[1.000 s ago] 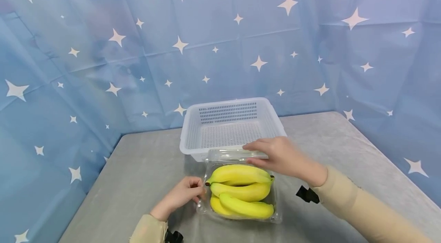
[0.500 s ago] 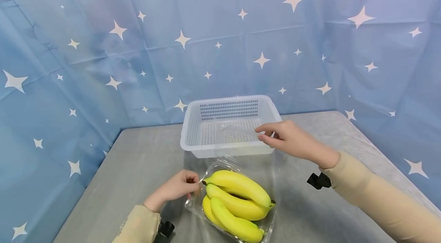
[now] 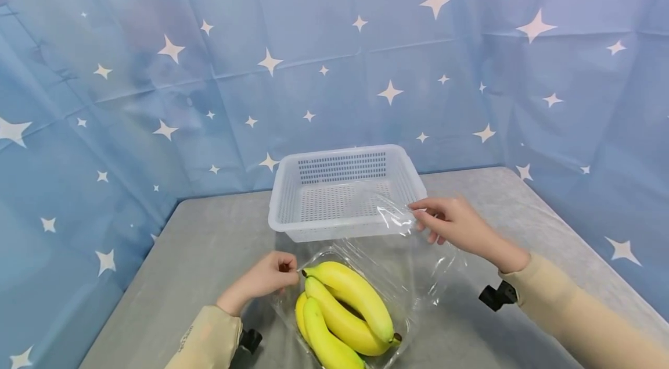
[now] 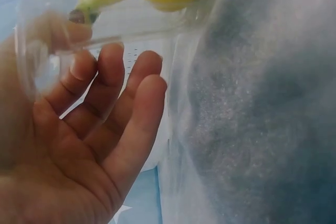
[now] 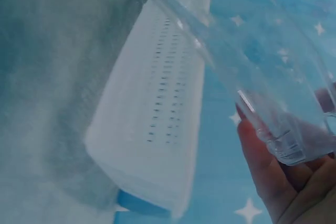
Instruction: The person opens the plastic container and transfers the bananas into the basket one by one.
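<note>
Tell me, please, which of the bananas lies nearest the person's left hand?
The uppermost banana, the one farthest from the camera: its stem tip lies just right of the left hand, while the others lie lower in the clear box.

three bananas (image 3: 342, 311) (one bunch), one clear clamshell box (image 3: 418, 267), one white basket (image 3: 342, 194), two hands.

Bananas (image 3: 342, 314) lie in an open clamshell (image 3: 413, 276) on the table (image 3: 209, 253), basket (image 3: 342, 192) just behind
</note>
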A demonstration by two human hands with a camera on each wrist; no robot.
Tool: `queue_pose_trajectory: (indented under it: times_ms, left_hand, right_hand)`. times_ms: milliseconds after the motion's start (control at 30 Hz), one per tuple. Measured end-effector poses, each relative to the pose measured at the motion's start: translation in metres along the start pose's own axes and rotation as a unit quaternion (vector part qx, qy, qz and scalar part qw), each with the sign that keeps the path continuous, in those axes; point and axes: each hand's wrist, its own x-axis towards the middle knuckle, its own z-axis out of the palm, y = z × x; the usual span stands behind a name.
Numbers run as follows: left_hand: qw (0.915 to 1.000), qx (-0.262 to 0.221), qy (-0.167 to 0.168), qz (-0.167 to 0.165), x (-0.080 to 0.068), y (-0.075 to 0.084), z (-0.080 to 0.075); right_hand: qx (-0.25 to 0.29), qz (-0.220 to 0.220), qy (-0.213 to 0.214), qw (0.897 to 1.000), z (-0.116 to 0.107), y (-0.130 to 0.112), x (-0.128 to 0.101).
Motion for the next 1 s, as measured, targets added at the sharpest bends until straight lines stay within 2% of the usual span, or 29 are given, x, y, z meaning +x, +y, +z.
queue_pose_trajectory:
  times_ms: [267, 400, 800, 1000]
  left_hand:
    - [0.9984, -0.036, 0.041, -0.012, 0.004, -0.003, 0.0]
    - [0.9975, -0.036, 0.058, -0.02, 0.006, -0.004, 0.002]
    - [0.9948, -0.013, 0.098, -0.027, 0.014, -0.006, 0.006]
    - [0.9933, 0.002, 0.113, -0.025, 0.019, -0.005, 0.009]
  right_hand:
    - [0.077, 0.022, 0.043, 0.996, 0.009, 0.022, -0.022]
    - [0.101, 0.022, 0.059, 0.993, 0.013, 0.029, -0.031]
    - [0.105, 0.038, 0.116, 0.987, 0.027, 0.033, -0.054]
    - [0.108, 0.049, 0.127, 0.985, 0.032, 0.038, -0.064]
